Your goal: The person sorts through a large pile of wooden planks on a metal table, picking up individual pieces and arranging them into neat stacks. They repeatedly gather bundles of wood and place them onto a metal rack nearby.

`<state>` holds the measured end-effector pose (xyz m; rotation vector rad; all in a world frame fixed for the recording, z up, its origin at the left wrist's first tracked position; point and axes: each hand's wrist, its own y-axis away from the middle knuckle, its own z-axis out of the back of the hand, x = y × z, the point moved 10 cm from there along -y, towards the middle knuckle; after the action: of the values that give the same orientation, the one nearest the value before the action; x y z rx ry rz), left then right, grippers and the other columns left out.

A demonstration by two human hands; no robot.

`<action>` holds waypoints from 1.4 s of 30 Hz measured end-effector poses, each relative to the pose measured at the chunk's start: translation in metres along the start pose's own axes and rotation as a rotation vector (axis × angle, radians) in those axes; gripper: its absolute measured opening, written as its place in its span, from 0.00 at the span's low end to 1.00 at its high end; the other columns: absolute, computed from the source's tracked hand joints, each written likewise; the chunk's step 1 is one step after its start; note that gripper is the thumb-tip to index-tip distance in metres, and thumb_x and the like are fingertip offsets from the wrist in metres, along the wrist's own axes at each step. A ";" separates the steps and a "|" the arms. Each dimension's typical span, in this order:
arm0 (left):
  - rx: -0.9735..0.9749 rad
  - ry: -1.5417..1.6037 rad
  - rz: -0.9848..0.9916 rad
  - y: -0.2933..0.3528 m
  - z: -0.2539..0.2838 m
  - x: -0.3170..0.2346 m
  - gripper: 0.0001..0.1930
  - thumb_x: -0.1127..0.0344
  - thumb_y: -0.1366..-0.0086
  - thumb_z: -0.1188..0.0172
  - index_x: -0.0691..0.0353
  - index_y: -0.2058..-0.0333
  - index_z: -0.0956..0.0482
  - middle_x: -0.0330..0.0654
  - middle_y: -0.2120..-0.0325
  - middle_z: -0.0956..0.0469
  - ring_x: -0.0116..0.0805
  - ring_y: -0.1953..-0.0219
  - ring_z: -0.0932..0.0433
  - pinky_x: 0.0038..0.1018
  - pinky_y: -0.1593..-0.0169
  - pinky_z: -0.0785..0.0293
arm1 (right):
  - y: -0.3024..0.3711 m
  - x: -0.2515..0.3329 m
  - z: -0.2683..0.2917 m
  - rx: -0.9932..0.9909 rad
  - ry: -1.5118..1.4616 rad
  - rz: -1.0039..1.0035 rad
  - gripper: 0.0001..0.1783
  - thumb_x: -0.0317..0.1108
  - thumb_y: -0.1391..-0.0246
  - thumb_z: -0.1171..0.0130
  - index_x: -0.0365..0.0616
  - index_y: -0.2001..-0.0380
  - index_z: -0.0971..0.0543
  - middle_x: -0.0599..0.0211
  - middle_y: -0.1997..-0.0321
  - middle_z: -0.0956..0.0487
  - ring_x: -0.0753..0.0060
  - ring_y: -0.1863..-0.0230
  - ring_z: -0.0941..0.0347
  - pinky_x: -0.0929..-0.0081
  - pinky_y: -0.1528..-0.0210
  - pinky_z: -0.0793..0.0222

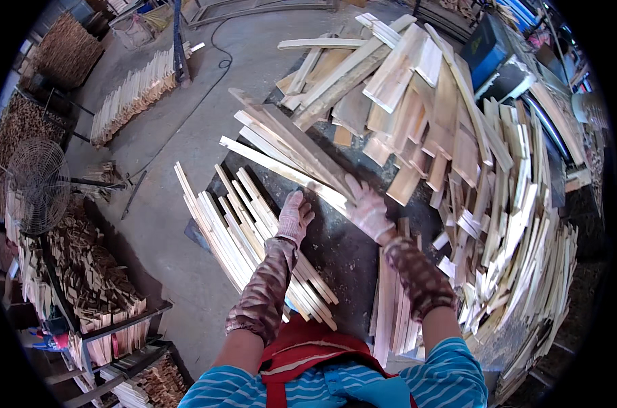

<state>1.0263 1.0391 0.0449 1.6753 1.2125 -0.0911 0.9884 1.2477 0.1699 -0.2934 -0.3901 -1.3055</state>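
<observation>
In a pale knit glove, my right hand [369, 209] is closed around the near end of a long pale wooden strip [276, 165]. A wider brownish board [298, 146] lies just beyond that strip, its near end by my right fingers. My left hand [294, 217], gloved too, has its fingers loosely bent and apart, with nothing visible in them. It hovers over the right side of a row of pale strips [230, 234] lying side by side on the dark tabletop [332, 255]. Patterned sleeves cover both forearms.
Boards of mixed width [417, 102] are heaped at the far right of the table. A large pile of strips [519, 231] curves along my right side. Several strips [388, 306] lie near my right elbow. A fan [38, 183] and stacked wood [84, 279] stand at left.
</observation>
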 end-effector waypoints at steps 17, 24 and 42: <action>-0.190 -0.682 -0.451 -0.099 -0.006 -0.013 0.29 0.71 0.34 0.39 0.48 0.38 0.40 0.41 0.57 0.22 0.38 0.58 0.22 0.40 0.61 0.23 | -0.047 0.019 -0.043 0.562 -1.534 -0.422 0.26 0.39 0.46 0.32 0.38 0.46 0.21 0.66 0.57 0.16 0.72 0.60 0.18 0.73 0.57 0.22; 0.206 -0.060 -0.145 -0.079 -0.050 -0.004 0.24 0.70 0.26 0.49 0.52 0.34 0.38 0.45 0.44 0.23 0.41 0.46 0.22 0.37 0.46 0.21 | 0.020 0.057 -0.024 0.571 -1.861 -0.198 0.32 0.40 0.47 0.27 0.48 0.40 0.26 0.58 0.48 0.19 0.68 0.53 0.19 0.70 0.51 0.21; 0.001 0.086 -0.085 0.007 0.000 -0.007 0.11 0.62 0.29 0.44 0.62 0.56 0.24 0.46 0.69 0.20 0.44 0.69 0.19 0.42 0.62 0.18 | 0.085 0.041 -0.039 0.564 -1.581 -0.592 0.23 0.41 0.39 0.37 0.36 0.48 0.23 0.62 0.58 0.17 0.69 0.62 0.20 0.68 0.57 0.20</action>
<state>1.0281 1.0353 0.0535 1.6433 1.3485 -0.0723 1.0843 1.2162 0.1537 -0.7260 -2.2631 -1.2039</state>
